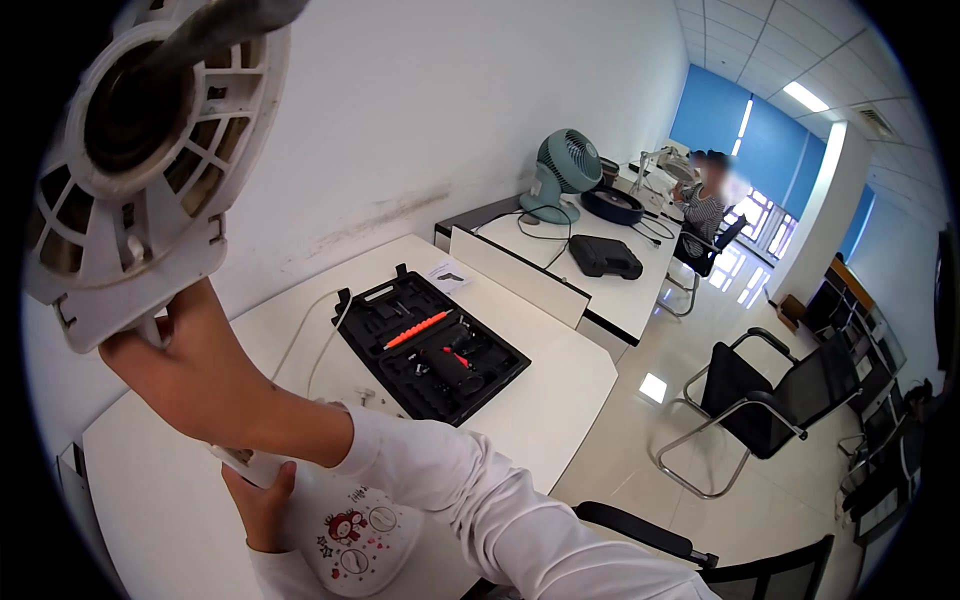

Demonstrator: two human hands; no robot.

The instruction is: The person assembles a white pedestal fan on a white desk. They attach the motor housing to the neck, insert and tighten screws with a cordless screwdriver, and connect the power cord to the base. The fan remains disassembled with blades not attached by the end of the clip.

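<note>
A white electric fan with its blades and front grille off rises close to me at the left. Its round motor housing (pixel 200 150) has slotted vents, and a blurred grey shaft (pixel 225 28) sticks out toward me. My right hand (pixel 165 335) reaches across and is closed around the neck under the housing; its fingers are partly hidden. Lower down, my left hand (pixel 262 505) grips the fan's white stand, thumb up. Below, the fan's base (pixel 385 550) carries cartoon prints. An open black tool case (pixel 480 395) lies to the right, holding a black-and-red power screwdriver (pixel 455 368) and an orange flexible shaft (pixel 418 329).
A white cord (pixel 300 335) runs across the white table (pixel 560 400) beside the case. A leaflet (pixel 448 277) lies behind it. On the farther desk stand a green fan (pixel 565 170) and a closed black case (pixel 605 257). Black chairs (pixel 765 400) stand right; a person (pixel 710 205) sits far back.
</note>
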